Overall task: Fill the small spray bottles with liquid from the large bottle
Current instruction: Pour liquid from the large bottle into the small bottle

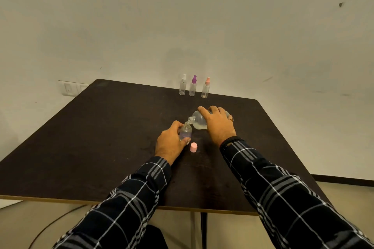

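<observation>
My right hand [217, 125] grips the large clear bottle [198, 121], tipped on its side with the neck pointing left and down. Its mouth sits just over the open neck of a small clear bottle [185, 132], which stands on the dark table [101, 137]. My left hand [171, 141] holds that small bottle around its body. A pink cap [193, 147] stands on the table just right of my left hand. Three small spray bottles stand in a row at the far edge: white-topped [182, 87], purple-topped [192, 87] and pink-topped [205, 89].
The table stands against a plain wall with a switch plate [69, 88] at the left. A black cable [54, 222] runs on the floor under the near edge. A table leg [203, 230] shows below the front edge.
</observation>
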